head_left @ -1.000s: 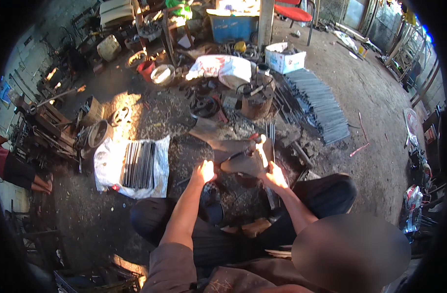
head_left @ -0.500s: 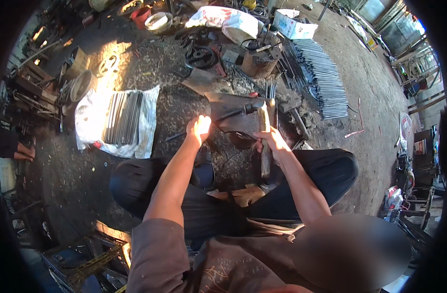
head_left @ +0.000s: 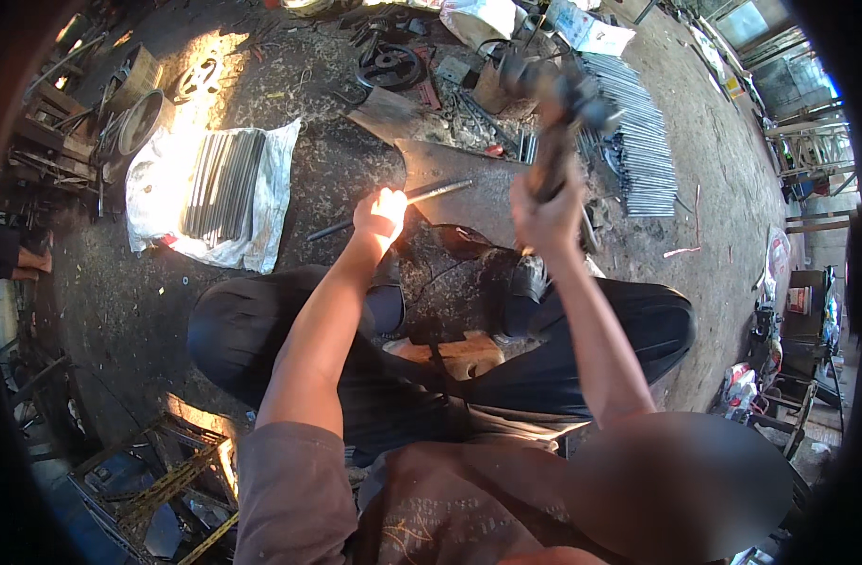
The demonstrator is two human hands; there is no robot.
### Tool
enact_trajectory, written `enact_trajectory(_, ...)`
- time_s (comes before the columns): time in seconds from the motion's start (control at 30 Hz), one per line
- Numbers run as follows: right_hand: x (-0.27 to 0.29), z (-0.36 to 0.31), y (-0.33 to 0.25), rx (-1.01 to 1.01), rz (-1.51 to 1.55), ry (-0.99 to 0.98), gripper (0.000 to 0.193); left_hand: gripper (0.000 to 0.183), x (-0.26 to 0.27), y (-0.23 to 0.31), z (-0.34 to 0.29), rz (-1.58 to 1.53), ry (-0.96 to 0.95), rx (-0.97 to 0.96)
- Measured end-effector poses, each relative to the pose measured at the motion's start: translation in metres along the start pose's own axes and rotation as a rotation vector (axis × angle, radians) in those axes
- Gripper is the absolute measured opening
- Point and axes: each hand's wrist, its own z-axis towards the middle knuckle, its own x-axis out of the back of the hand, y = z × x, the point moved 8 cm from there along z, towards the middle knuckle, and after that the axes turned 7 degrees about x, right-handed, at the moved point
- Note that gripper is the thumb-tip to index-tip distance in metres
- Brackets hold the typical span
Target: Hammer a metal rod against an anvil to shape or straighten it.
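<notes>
My left hand [head_left: 381, 215] is closed round a thin metal rod [head_left: 440, 191]. One end of the rod reaches over a bent, flat metal plate [head_left: 483, 215] in front of me; its other end sticks out left past my wrist. In my right hand [head_left: 550, 218] is a hammer [head_left: 552, 155], gripped by its wooden handle and raised above the plate's right side. Motion smears the hammer's head. Between my feet lies a worn wooden block [head_left: 459, 356].
Bundled metal rods [head_left: 224, 184] lie on a white sack [head_left: 278, 198] at the left. A long row of rods [head_left: 638, 141] covers the floor at the right. Beyond the plate sit a dark wheel [head_left: 390, 68] and scrap pieces. A rusty metal frame [head_left: 158, 480] stands at lower left.
My right hand has lifted the hammer, whose head was down over the plate, up and to the right. My left hand stays near the plate's left edge with the rod.
</notes>
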Motion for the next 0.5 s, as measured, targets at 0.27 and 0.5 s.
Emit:
enact_trajectory(0.27,-0.015,-0.04,0.084,-0.5,-0.314,-0.403,0.034,0.015,0.0,0.019,-0.002,0.011,0.028,-0.083)
enact_trajectory(0.5,0.044,0.063,-0.083,0.032,-0.021,-0.01,0.018,0.023,-0.004,0.006,0.002,-0.032,-0.099,0.01)
